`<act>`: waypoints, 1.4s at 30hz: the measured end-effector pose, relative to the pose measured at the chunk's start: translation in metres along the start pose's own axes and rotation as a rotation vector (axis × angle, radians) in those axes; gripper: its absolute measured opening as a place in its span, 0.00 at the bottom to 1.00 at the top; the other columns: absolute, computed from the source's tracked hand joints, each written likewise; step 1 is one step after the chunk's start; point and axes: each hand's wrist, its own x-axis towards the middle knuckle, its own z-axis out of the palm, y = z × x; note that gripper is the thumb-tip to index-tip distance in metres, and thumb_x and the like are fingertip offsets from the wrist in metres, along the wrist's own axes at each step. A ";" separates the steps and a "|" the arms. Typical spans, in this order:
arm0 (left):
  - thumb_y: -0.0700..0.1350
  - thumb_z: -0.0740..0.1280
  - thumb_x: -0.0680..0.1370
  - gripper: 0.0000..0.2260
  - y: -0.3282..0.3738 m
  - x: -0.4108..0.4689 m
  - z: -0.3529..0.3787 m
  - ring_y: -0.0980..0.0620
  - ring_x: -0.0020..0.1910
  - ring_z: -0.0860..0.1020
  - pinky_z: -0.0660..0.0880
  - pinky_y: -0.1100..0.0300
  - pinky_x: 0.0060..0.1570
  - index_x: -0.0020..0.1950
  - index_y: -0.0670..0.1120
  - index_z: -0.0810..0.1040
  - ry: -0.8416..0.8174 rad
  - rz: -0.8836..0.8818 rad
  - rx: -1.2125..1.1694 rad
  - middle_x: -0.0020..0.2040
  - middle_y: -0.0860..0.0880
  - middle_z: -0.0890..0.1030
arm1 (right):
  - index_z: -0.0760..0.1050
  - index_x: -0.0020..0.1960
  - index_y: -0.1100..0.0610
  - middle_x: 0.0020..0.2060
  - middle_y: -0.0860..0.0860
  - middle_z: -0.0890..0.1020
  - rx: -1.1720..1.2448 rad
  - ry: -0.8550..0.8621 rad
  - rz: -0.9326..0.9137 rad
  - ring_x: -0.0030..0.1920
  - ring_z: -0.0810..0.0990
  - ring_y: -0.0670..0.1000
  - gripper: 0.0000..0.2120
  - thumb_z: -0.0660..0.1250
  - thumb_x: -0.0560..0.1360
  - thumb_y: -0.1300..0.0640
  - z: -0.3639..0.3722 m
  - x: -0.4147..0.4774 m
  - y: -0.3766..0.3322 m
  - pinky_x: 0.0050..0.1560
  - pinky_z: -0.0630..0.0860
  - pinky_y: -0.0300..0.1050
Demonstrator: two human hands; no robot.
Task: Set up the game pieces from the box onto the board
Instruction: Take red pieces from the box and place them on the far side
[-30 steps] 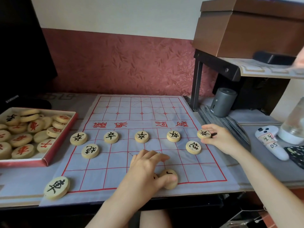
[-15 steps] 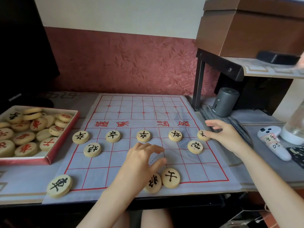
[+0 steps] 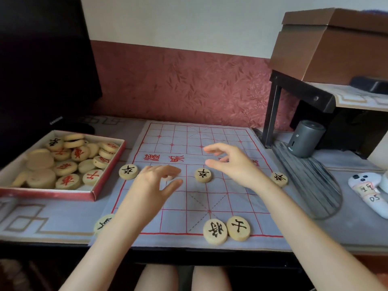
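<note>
- the board (image 3: 218, 203), a grey cloth with a red grid, lies in the middle of the frame on the counter (image 3: 42, 224).
- the left grip (image 3: 154, 182) hangs over the left half of the board, released, with fingers loosely spread and the thumb stretched out; nothing is grasped.
- a half-hidden piece (image 3: 169, 177) shows just under its fingertips; whether they touch it cannot be told.
- the right grip (image 3: 233, 164) hangs over the right centre of the board, released, fingers lightly curved and apart, grasping nothing.
- three black-marked pieces show in one row across the board: the left one (image 3: 128, 171), the centre one (image 3: 202, 174) and the right-edge one (image 3: 279, 179).
- two larger-looking black-marked pieces, one (image 3: 215, 231) and the other (image 3: 238, 228), lie touching each other at the lower edge of the board.
- a corner piece (image 3: 102, 222) sits at the board's lower left, partly hidden by the left forearm.
- the red-rimmed box (image 3: 52, 194) sits at the left of the frame beside the board, holding a heap of pieces, mostly red-marked, some blank side up.
- a grey cylinder (image 3: 305, 137) stands at the right and a brown carton (image 3: 336, 45) is on a shelf at the upper right.
</note>
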 end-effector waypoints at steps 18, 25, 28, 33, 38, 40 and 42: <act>0.40 0.70 0.71 0.13 -0.143 -0.033 -0.139 0.42 0.54 0.76 0.74 0.53 0.50 0.56 0.44 0.80 0.313 -0.392 0.396 0.55 0.42 0.80 | 0.76 0.60 0.53 0.54 0.45 0.79 0.039 -0.304 -0.129 0.53 0.75 0.41 0.14 0.69 0.74 0.58 0.142 0.073 -0.077 0.52 0.67 0.28; 0.47 0.69 0.72 0.19 -0.160 -0.020 -0.146 0.41 0.63 0.67 0.69 0.51 0.60 0.63 0.47 0.76 0.132 -0.551 0.538 0.58 0.41 0.76 | 0.75 0.62 0.55 0.57 0.48 0.79 0.032 -0.362 -0.167 0.54 0.74 0.43 0.17 0.68 0.74 0.58 0.179 0.088 -0.102 0.54 0.68 0.35; 0.49 0.68 0.72 0.21 -0.164 -0.012 -0.149 0.41 0.61 0.67 0.70 0.50 0.59 0.64 0.47 0.74 0.066 -0.585 0.584 0.60 0.42 0.74 | 0.75 0.62 0.55 0.58 0.48 0.78 0.019 -0.381 -0.182 0.56 0.74 0.44 0.16 0.67 0.74 0.58 0.191 0.091 -0.106 0.54 0.68 0.36; 0.54 0.71 0.70 0.29 -0.170 -0.005 -0.154 0.41 0.66 0.63 0.67 0.45 0.64 0.69 0.50 0.68 -0.071 -0.630 0.592 0.66 0.43 0.65 | 0.74 0.63 0.54 0.61 0.51 0.75 -0.041 -0.385 -0.199 0.61 0.73 0.48 0.17 0.66 0.74 0.57 0.213 0.103 -0.113 0.61 0.69 0.42; 0.50 0.74 0.68 0.24 -0.173 -0.010 -0.154 0.43 0.63 0.69 0.72 0.48 0.60 0.63 0.52 0.75 0.013 -0.574 0.503 0.65 0.46 0.69 | 0.74 0.64 0.52 0.64 0.53 0.75 -0.152 -0.378 -0.239 0.66 0.70 0.53 0.21 0.66 0.72 0.53 0.239 0.121 -0.125 0.67 0.67 0.52; 0.49 0.75 0.67 0.23 -0.172 -0.009 -0.155 0.44 0.62 0.70 0.73 0.50 0.57 0.61 0.51 0.76 0.014 -0.561 0.492 0.63 0.47 0.71 | 0.72 0.66 0.49 0.65 0.55 0.73 -0.257 -0.394 -0.261 0.67 0.67 0.57 0.22 0.65 0.72 0.49 0.248 0.128 -0.129 0.67 0.66 0.55; 0.50 0.75 0.66 0.25 -0.171 -0.006 -0.156 0.44 0.61 0.71 0.72 0.53 0.56 0.62 0.49 0.75 -0.007 -0.585 0.492 0.63 0.46 0.71 | 0.70 0.67 0.46 0.66 0.57 0.71 -0.339 -0.423 -0.275 0.68 0.65 0.60 0.24 0.64 0.72 0.45 0.255 0.133 -0.132 0.68 0.63 0.58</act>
